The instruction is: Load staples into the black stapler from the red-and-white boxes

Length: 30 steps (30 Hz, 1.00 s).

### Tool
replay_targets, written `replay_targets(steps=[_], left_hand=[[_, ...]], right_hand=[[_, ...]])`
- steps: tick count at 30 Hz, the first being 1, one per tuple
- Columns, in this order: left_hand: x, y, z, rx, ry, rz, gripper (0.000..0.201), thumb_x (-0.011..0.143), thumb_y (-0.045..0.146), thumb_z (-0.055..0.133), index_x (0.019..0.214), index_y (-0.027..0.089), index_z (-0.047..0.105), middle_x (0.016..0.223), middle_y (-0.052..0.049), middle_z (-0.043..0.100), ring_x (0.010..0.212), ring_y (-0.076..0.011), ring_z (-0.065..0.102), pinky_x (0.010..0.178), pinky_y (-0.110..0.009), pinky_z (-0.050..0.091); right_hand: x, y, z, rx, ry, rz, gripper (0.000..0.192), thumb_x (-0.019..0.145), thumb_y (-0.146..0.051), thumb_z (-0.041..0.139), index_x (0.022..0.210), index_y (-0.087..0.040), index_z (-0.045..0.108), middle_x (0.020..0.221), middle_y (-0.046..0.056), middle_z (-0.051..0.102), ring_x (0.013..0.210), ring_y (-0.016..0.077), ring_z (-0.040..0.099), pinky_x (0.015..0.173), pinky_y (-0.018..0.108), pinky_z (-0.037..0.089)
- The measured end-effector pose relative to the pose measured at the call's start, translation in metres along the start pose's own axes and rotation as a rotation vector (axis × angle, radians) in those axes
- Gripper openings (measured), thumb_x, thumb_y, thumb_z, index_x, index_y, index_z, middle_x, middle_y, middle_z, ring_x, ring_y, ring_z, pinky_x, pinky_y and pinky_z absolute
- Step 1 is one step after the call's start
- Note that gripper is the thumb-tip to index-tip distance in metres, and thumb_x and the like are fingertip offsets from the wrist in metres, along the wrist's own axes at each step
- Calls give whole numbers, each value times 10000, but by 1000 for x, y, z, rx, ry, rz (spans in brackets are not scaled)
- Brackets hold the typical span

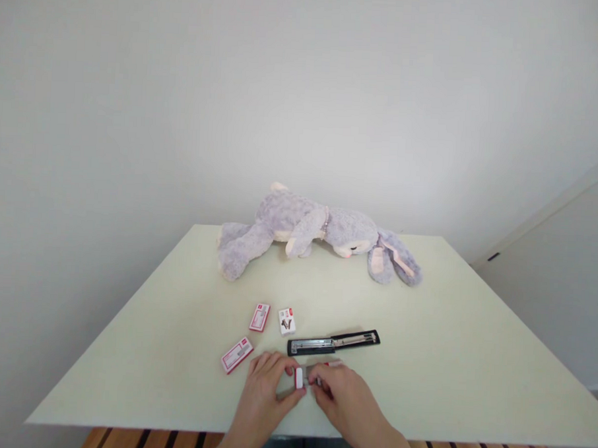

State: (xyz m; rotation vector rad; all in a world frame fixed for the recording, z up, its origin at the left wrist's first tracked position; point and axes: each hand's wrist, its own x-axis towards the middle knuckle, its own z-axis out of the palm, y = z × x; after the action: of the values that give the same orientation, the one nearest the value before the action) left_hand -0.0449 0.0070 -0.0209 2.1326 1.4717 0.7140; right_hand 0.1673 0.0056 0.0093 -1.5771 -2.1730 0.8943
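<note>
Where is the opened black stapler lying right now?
In the head view the black stapler lies flat on the table, centre-right near the front, just beyond both hands and right of the small white staple box.

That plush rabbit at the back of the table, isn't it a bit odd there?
Yes. The plush rabbit lies flopped on its side on the table, among office items: an opened black stapler and small staple boxes. Both hands hold another small box.

left hand (pixel 267 384): bare; right hand (pixel 344 394): bare; no sleeves visible
</note>
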Motion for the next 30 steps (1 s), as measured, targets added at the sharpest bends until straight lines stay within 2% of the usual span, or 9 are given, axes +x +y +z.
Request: replay_targets(steps=[4, 7, 9, 12, 16, 20, 23, 26, 30], left_hand=[[-8, -6, -1, -83, 21, -67, 382, 838, 334, 793, 1190, 292, 648, 1015, -36, 700, 959, -257, 636, 896, -420, 482], [-11, -7, 2, -124, 35, -169, 242, 943, 339, 666, 1179, 290, 650, 951, -16, 720, 874, -227, 652, 864, -400, 491], [-10, -1, 8, -112, 42, -197, 140, 959, 306, 630, 1089, 279, 675, 905, -5, 732, 837, -219, 664, 865, -400, 488], [-6, 13, 18, -76, 76, -183, 116, 965, 288, 611, 1044, 266, 693, 906, -14, 743, 818, -219, 681, 856, -398, 496], [-3, 30, 26, 32, 132, -101, 318, 1022, 336, 525, 1318, 297, 633, 1084, -63, 723, 1007, -252, 677, 890, -417, 498], [-2, 34, 28, 139, 127, -87, 436, 992, 423, 581, 1418, 330, 568, 1145, -67, 685, 1084, -281, 632, 904, -439, 476], [-2, 33, 29, 154, 139, -87, 458, 962, 457, 621, 1399, 326, 578, 1161, -72, 679, 1086, -291, 618, 898, -443, 468], [-2, 33, 29, 159, 147, -67, 477, 945, 450, 640, 1402, 327, 575, 1151, -76, 680, 1060, -292, 621, 876, -432, 467], [-2, 35, 29, 156, 135, -80, 502, 918, 412, 662, 1405, 331, 566, 1133, -72, 670, 1056, -295, 619, 874, -430, 459]], right_hand=[[-11, 19, -14, 112, 63, 96, 181, 981, -316, 506, 994, -265, 678, 776, 1, 702, 709, 192, 647, 655, 265, 398], [-20, 38, -19, 81, 159, 262, 266, 1013, -440, 452, 924, -252, 617, 653, -13, 637, 626, 204, 622, 611, 281, 365], [-22, 44, -16, 100, 155, 259, 292, 1019, -446, 431, 876, -251, 595, 673, -7, 647, 653, 208, 635, 632, 284, 373], [-21, 43, -5, 225, 122, 170, 317, 1032, -446, 407, 868, -247, 591, 737, -2, 669, 688, 195, 639, 650, 276, 390], [-22, 58, 1, 311, 161, 270, 402, 975, -582, 492, 821, -226, 598, 647, -14, 607, 615, 174, 568, 591, 269, 373], [-24, 88, -21, 456, 285, 401, 554, 867, -679, 615, 1154, -205, 610, 611, -54, 541, 564, 165, 502, 536, 261, 350], [-11, 89, -47, 619, 259, 270, 693, 850, -680, 646, 1346, -206, 549, 782, -10, 629, 641, 164, 540, 582, 261, 403], [12, 68, -66, 628, 172, 103, 537, 851, -627, 688, 1178, -202, 662, 880, 14, 654, 730, 165, 551, 643, 261, 419], [40, 35, -64, 499, 103, -25, 339, 843, -507, 758, 978, -201, 701, 708, -53, 536, 672, 138, 482, 628, 245, 369]])
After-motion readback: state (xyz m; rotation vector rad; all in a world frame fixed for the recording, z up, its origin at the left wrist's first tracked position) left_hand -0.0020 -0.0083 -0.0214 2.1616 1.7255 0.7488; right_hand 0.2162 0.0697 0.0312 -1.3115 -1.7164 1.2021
